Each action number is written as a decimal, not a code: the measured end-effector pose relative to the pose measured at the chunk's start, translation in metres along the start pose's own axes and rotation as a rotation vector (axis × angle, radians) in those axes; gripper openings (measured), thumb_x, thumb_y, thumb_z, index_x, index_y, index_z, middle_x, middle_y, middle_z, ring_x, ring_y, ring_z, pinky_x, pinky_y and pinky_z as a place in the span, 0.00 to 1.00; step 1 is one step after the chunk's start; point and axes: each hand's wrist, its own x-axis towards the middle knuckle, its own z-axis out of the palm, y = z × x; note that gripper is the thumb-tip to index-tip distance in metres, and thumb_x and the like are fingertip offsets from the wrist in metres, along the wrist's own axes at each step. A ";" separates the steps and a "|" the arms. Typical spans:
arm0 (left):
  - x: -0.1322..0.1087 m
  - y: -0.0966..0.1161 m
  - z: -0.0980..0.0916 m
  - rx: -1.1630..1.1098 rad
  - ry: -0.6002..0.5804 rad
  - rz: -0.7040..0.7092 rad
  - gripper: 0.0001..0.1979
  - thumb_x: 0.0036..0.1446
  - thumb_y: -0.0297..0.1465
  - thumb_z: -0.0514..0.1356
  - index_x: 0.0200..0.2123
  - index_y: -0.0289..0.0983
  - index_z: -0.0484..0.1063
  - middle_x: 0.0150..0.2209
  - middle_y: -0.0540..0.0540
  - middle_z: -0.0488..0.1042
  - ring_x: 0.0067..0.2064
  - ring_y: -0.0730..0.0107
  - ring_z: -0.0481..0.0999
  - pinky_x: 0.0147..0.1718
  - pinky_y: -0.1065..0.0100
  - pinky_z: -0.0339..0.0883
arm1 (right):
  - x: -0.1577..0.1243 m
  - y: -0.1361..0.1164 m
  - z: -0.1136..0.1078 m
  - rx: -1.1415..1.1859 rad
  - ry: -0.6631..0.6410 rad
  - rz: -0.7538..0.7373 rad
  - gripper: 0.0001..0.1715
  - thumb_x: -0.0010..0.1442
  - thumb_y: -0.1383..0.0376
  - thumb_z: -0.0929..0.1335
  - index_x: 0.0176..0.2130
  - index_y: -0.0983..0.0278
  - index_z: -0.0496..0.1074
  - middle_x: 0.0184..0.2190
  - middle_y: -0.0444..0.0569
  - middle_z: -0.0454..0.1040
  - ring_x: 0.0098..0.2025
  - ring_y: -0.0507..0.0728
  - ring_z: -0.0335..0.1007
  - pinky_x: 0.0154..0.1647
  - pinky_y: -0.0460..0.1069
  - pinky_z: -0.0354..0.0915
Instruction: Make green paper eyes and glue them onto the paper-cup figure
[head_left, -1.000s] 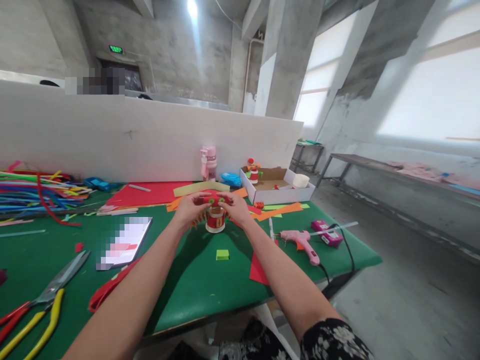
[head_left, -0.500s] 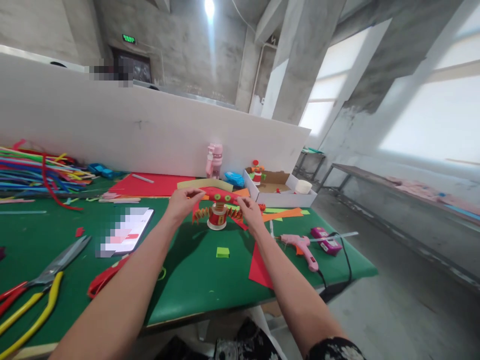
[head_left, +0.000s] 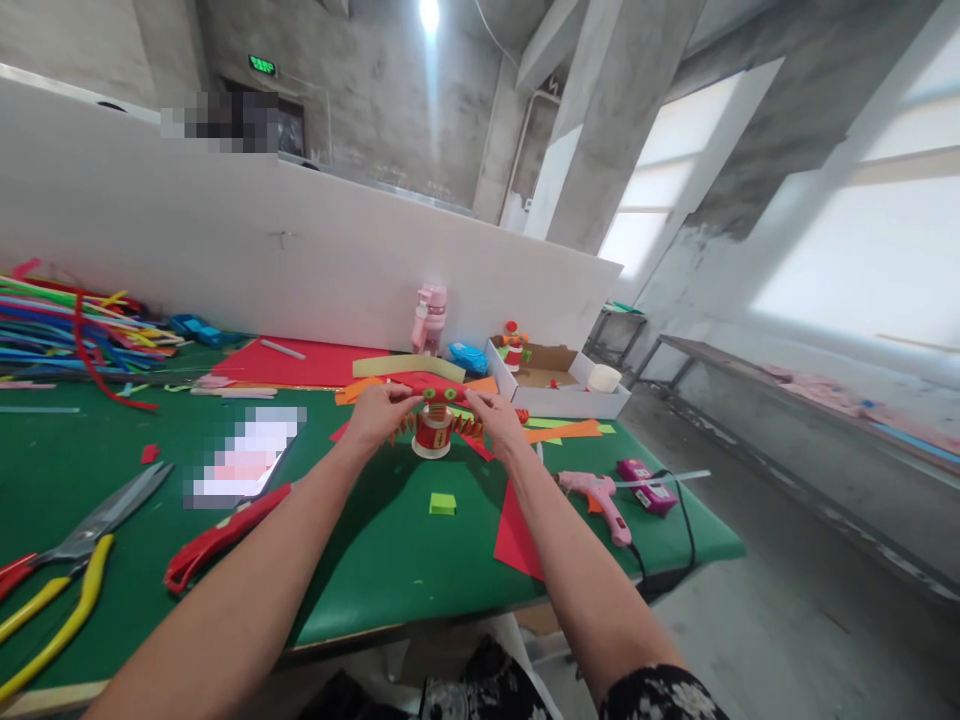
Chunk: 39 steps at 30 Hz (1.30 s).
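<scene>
A red paper strip with two green eye-like dots sits over a small figure, whose red-and-white round body stands upright on the green table. Folded orange paper arms spread from the body's sides. My left hand pinches the strip's left end between thumb and fingers. At its right end, my right hand grips the strip the same way. A short folded spring-like piece shows between strip and body. In front of the figure lies a small light-green paper piece.
Scissors, a red-handled tool and a phone lie left. A pink glue gun and purple box lie right. Behind are a pink bottle, a white box and colourful strips.
Both hands have moved closer together along the red strip, covering more of its ends. The camera view has shifted slightly, showing more of the red-handled tool.
</scene>
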 end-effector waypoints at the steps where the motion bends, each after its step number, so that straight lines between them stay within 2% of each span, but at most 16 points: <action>1: 0.000 0.000 0.001 0.006 0.006 0.000 0.16 0.42 0.47 0.67 0.24 0.39 0.78 0.21 0.51 0.74 0.29 0.64 0.72 0.29 0.66 0.62 | 0.000 -0.001 0.000 -0.001 -0.019 0.008 0.17 0.54 0.54 0.71 0.33 0.65 0.83 0.29 0.48 0.80 0.33 0.56 0.73 0.41 0.52 0.69; 3: -0.001 0.001 0.002 0.017 0.011 0.000 0.17 0.42 0.47 0.67 0.24 0.39 0.78 0.21 0.50 0.74 0.29 0.65 0.72 0.28 0.67 0.61 | 0.001 -0.002 0.000 0.001 -0.042 0.024 0.15 0.52 0.55 0.73 0.33 0.65 0.83 0.29 0.49 0.80 0.33 0.56 0.73 0.40 0.52 0.69; 8: -0.002 0.002 0.003 0.024 0.000 -0.002 0.16 0.40 0.46 0.67 0.26 0.39 0.79 0.23 0.50 0.76 0.29 0.63 0.74 0.29 0.66 0.64 | 0.007 -0.002 0.000 -0.020 0.013 0.037 0.11 0.49 0.58 0.75 0.30 0.64 0.82 0.30 0.50 0.81 0.37 0.59 0.75 0.44 0.54 0.70; 19: -0.004 0.008 0.003 0.006 -0.006 -0.029 0.14 0.39 0.41 0.69 0.29 0.40 0.81 0.28 0.48 0.81 0.33 0.59 0.79 0.34 0.63 0.70 | 0.008 0.005 0.002 0.020 0.053 0.048 0.14 0.47 0.56 0.76 0.29 0.63 0.81 0.29 0.49 0.81 0.35 0.58 0.74 0.42 0.53 0.69; 24: -0.005 0.008 0.003 0.005 0.017 -0.034 0.16 0.37 0.43 0.70 0.29 0.40 0.81 0.28 0.48 0.81 0.33 0.59 0.78 0.33 0.63 0.70 | 0.004 -0.002 -0.001 0.023 0.030 0.009 0.16 0.50 0.53 0.74 0.31 0.63 0.82 0.29 0.48 0.80 0.36 0.57 0.73 0.42 0.52 0.69; 27: -0.005 0.008 0.000 0.010 0.047 -0.027 0.19 0.36 0.45 0.71 0.29 0.38 0.80 0.29 0.46 0.81 0.34 0.59 0.78 0.34 0.63 0.70 | 0.004 -0.004 -0.004 0.023 0.059 0.058 0.20 0.54 0.49 0.71 0.32 0.63 0.82 0.26 0.46 0.77 0.31 0.54 0.69 0.37 0.50 0.67; 30: -0.003 0.010 -0.005 0.023 0.097 -0.003 0.20 0.40 0.48 0.68 0.30 0.37 0.79 0.29 0.45 0.80 0.34 0.61 0.77 0.35 0.63 0.70 | 0.007 -0.001 -0.007 0.069 0.101 0.115 0.26 0.58 0.46 0.67 0.32 0.64 0.82 0.23 0.45 0.72 0.26 0.51 0.63 0.31 0.48 0.65; 32: -0.001 0.012 -0.009 0.032 0.134 0.022 0.21 0.44 0.49 0.65 0.32 0.37 0.78 0.31 0.44 0.80 0.34 0.62 0.76 0.36 0.64 0.69 | 0.009 0.003 -0.006 0.115 0.135 0.125 0.27 0.59 0.45 0.66 0.30 0.64 0.81 0.23 0.44 0.70 0.24 0.50 0.60 0.28 0.47 0.63; 35: 0.000 0.015 -0.012 0.040 0.149 0.071 0.23 0.46 0.47 0.63 0.40 0.37 0.77 0.38 0.43 0.80 0.38 0.62 0.76 0.39 0.63 0.70 | 0.011 0.010 -0.002 0.179 0.187 0.141 0.24 0.58 0.46 0.68 0.32 0.64 0.78 0.26 0.43 0.72 0.23 0.48 0.60 0.27 0.45 0.61; 39: -0.003 0.018 -0.007 0.053 0.103 0.127 0.26 0.47 0.46 0.62 0.47 0.39 0.76 0.42 0.44 0.80 0.42 0.61 0.77 0.44 0.60 0.71 | 0.007 0.010 0.005 0.223 0.135 0.181 0.22 0.56 0.46 0.70 0.36 0.63 0.76 0.31 0.45 0.75 0.24 0.48 0.64 0.25 0.44 0.62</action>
